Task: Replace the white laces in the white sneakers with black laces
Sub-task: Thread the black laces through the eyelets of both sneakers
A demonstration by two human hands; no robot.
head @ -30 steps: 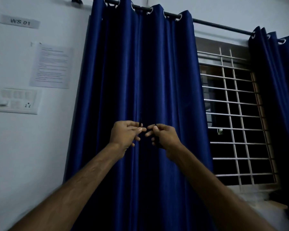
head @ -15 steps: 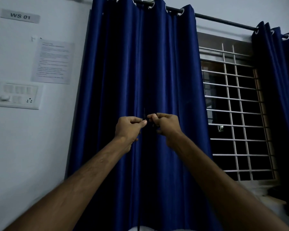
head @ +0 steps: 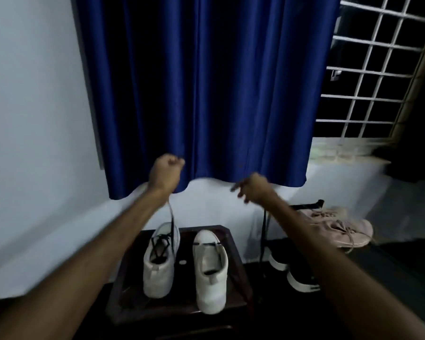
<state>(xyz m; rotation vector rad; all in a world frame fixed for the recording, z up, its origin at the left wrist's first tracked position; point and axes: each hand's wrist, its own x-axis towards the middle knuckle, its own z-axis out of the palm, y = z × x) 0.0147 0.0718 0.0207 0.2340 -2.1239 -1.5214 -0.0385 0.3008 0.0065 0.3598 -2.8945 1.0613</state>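
Your left hand (head: 166,171) is fisted round a black lace (head: 171,217) rising from the left sneaker (head: 157,271). Your right hand (head: 253,188) is blurred, so you cannot tell its hold. The right sneaker (head: 210,268) stands just beside the left on the stool (head: 184,278), heels toward its near edge, below a curtain (head: 206,94).

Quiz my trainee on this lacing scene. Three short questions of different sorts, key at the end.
1. True or false: the right sneaker stands on the floor.
2. Which hand holds the black lace rising from the left sneaker? A. left B. right C. neither
3. Fill in: the curtain is ____ in colour.

Key: 1 false, it stands on the dark stool; 2 A, the left hand; 3 blue.
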